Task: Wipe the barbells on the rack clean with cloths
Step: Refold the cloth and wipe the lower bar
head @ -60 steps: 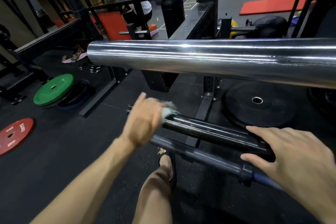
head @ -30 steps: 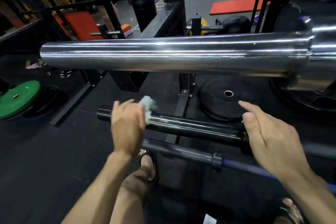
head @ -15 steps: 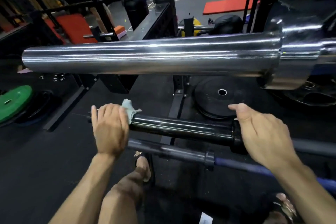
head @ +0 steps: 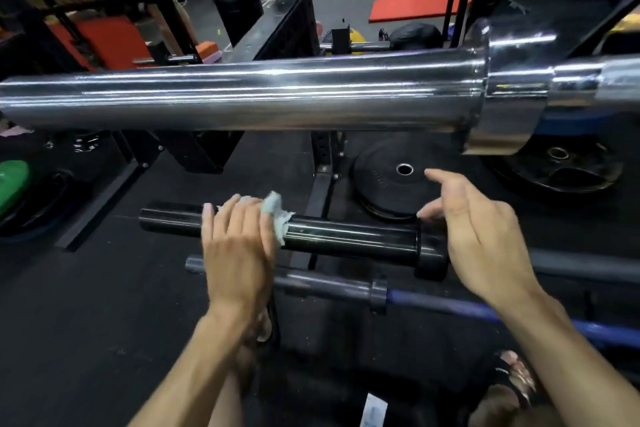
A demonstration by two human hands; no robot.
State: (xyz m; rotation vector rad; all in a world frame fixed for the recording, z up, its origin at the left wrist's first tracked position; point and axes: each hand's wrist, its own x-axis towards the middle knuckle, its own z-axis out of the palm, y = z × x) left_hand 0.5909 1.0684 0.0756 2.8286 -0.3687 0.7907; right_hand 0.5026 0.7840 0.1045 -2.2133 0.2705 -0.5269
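While the left hand (head: 239,253) presses a pale cloth (head: 277,215) against the black sleeve (head: 346,241) of the middle barbell, its place on the bar reads further right than half a second ago, when it sat at the sleeve's open left end; the stroke is judged to have turned back toward the collar (head: 431,253). Fingers lie fairly straight over the bar with the cloth bunched beneath and poking out at the far side. Right hand (head: 481,232): fingers spread and relaxed, holding nothing, lifted off the collar it rested on a moment ago (the thumb tip may still brush it; contact cannot be told). Meaning for the task: this sleeve is mid-wipe, its right half not yet covered in this pass. Chrome barbell (head: 242,94), large, hangs above and nearer the camera, crossing the whole view. Lower barbell (head: 329,284), grey sleeve with blue shaft, lies just near of the black one. Room for moving: open along the sleeve from cloth to collar; bounded above by the chrome bar, near by the lower bar. Black weight plate (head: 384,191) rests on the floor beyond. Green plate (head: 12,184) at far left.
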